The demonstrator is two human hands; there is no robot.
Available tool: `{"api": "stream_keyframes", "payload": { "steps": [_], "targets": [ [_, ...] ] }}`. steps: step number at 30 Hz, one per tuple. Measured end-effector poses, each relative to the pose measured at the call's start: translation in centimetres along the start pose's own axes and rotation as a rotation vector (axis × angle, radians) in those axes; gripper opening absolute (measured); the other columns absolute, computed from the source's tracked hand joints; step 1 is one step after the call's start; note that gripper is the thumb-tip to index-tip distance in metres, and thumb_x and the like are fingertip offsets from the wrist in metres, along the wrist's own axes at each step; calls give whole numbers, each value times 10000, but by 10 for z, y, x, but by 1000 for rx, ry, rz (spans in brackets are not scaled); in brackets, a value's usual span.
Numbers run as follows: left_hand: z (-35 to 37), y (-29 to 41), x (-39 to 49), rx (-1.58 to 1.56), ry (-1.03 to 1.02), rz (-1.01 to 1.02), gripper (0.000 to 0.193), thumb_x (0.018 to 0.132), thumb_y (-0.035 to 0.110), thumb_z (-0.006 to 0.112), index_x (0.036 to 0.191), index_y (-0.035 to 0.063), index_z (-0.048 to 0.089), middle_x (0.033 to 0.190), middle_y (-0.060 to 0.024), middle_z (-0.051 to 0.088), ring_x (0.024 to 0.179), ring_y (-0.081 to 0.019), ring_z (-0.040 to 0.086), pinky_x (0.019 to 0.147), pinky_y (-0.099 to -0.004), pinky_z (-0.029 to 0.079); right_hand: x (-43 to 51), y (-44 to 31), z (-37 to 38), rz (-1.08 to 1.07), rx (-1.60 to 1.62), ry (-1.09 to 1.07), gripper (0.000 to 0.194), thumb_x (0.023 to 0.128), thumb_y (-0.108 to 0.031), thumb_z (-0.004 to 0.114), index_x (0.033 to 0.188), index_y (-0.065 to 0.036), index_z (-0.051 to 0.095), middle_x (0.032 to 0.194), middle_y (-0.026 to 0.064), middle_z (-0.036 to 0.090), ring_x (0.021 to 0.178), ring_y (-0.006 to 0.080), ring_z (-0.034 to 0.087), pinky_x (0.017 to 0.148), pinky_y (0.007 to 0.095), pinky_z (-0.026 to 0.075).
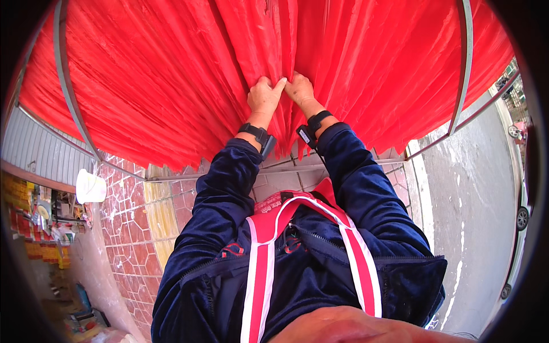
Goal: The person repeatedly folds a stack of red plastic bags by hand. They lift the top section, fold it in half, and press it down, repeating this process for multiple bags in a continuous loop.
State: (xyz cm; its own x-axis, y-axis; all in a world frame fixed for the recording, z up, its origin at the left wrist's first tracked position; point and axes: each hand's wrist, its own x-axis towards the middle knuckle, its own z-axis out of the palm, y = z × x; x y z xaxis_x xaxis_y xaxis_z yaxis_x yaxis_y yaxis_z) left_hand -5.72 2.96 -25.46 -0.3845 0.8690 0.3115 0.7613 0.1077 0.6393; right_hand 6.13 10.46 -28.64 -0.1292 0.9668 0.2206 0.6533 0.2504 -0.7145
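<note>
A wide red cloth [171,85] hangs in many gathered folds before me and fans out to both sides. My left hand [263,96] grips a fold near the middle, its thumb pointing towards the other hand. Close beside it on the right, my right hand [300,89] has its fingers curled into the same gathered cloth; its fingertips are hidden in the folds. Both wrists wear black straps with small devices. The cloth's uneven lower edge hangs above the paving.
A grey metal frame [465,64] stands around the cloth, with a low bar [171,176] near my body. To the left are a white bucket [91,187], a shutter [43,148] and shop goods. A road [476,184] with parked vehicles runs at the right.
</note>
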Motion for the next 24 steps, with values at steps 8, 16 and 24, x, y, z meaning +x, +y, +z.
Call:
{"api": "stream_keyframes", "payload": {
  "steps": [8,16,24],
  "targets": [
    [60,-68,-4,-18,-30,15,351,931,354,589,880,11,638,669,-188,679,673,-355,695,684,-465,551,-25,34,45,116,27,-1,538,843,-476,639,1146,-31,642,1036,276,674,1024,420,639,904,481,507],
    [55,-76,-18,-555,-155,-231,310,990,254,552,815,-1,567,614,-142,668,513,-189,664,476,-312,536,-25,42,66,102,27,-45,484,860,-453,637,1108,-38,656,1020,256,679,991,407,652,868,483,521],
    [64,-113,-14,-818,-101,-257,234,1012,168,519,858,-4,552,758,-101,645,632,-217,704,549,-285,588,-22,58,74,117,39,22,383,870,-393,648,1087,-80,691,970,220,698,960,382,663,847,445,531]
  ]
}}
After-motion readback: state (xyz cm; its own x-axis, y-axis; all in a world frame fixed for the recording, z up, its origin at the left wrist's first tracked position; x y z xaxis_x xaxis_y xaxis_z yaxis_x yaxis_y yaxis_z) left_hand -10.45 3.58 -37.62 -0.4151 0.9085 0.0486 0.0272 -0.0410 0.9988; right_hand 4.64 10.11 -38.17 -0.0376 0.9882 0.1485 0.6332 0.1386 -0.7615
